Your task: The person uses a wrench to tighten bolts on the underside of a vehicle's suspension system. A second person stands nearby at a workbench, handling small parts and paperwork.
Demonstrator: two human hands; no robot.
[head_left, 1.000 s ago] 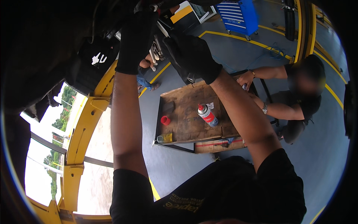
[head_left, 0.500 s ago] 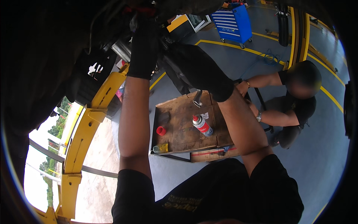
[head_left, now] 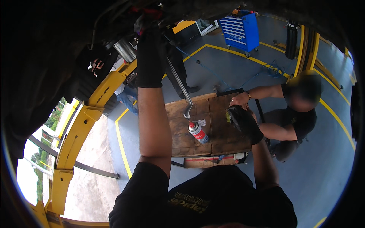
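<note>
My left hand (head_left: pixel 149 49), in a black glove, is raised into the dark underside overhead. Its fingers are lost in shadow. Beside it a long steel ring wrench (head_left: pixel 178 81) slants down, its offset ring end above the cardboard; its upper end is hidden near my glove. Out to the right, my right hand (head_left: pixel 243 121), also gloved in black, is over the far right part of the cardboard-covered table (head_left: pixel 224 142). Its fingers look curled, against a co-worker's hand (head_left: pixel 240 99), with a small yellow-green patch (head_left: pixel 228 116) beside them. What they hold is unclear.
A red-capped spray can (head_left: pixel 198 133) stands on the cardboard. At right a co-worker (head_left: pixel 300 110) crouches by the table. A yellow lift arm (head_left: pixel 81 129) runs along the left; a blue tool cabinet (head_left: pixel 239 32) stands behind. Blue hose (head_left: pixel 275 70) lies on the floor.
My right hand has come down from beside the wrench to the co-worker's hand at the right. More of the wrench shows now. My left hand stays raised; the view has shifted.
</note>
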